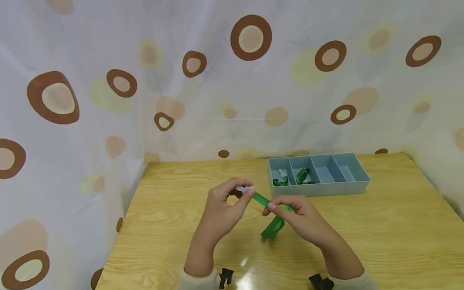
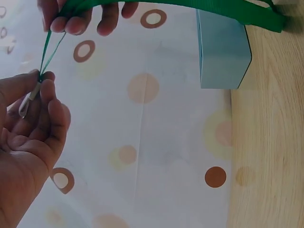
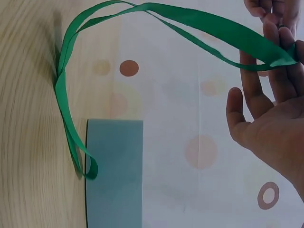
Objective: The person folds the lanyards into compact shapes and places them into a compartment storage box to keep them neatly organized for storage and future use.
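Observation:
A green lanyard (image 1: 261, 200) with a pale clip (image 2: 30, 99) at one end is held above the table between both hands. My left hand (image 1: 222, 210) pinches the clip end between thumb and fingers. To its right, my right hand (image 1: 302, 217) pinches the green strap a short way from the clip. In the right wrist view, the rest of the strap (image 3: 209, 23) hangs from that hand in a long loop. Its lower end (image 1: 273, 229) droops near the tabletop in the head view; whether it touches is unclear.
Behind the right hand, a blue-grey divided box (image 1: 322, 190) stands on the wooden table (image 1: 161, 220). Green lanyards (image 1: 280, 182) lie in its two left compartments, one showing a white clip. A patterned sheet (image 1: 212, 88) hangs around the table's back and sides.

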`<state>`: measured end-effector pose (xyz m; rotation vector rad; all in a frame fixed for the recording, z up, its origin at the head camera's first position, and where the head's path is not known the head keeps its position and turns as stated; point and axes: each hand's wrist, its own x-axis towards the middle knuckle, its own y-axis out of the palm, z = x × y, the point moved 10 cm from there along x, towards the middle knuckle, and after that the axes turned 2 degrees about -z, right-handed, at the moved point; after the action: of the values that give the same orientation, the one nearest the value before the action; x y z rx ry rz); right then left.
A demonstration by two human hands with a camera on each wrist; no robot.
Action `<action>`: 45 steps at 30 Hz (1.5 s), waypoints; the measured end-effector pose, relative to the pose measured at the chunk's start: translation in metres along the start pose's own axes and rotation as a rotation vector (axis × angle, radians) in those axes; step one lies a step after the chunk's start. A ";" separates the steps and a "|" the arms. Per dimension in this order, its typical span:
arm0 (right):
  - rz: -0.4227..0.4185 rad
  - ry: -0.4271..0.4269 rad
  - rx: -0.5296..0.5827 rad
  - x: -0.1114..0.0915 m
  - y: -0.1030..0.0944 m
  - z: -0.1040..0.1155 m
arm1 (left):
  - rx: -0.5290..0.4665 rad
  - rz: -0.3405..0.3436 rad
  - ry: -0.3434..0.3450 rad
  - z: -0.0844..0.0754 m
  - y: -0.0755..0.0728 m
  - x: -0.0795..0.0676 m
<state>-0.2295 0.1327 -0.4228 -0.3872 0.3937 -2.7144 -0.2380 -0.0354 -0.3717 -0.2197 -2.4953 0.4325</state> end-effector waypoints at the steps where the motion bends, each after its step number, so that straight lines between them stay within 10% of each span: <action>1: -0.003 0.005 -0.012 -0.001 -0.002 -0.001 | 0.002 -0.004 0.000 0.000 -0.001 0.000; 24: 0.018 0.014 -0.121 -0.041 -0.035 -0.012 | -0.022 -0.113 -0.051 0.002 -0.035 -0.009; 45: 0.254 -0.035 0.131 -0.080 -0.055 -0.029 | -0.041 -0.277 -0.121 0.025 -0.087 -0.012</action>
<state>-0.1849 0.2193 -0.4492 -0.3245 0.2359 -2.4660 -0.2481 -0.1259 -0.3668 0.1398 -2.6047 0.2866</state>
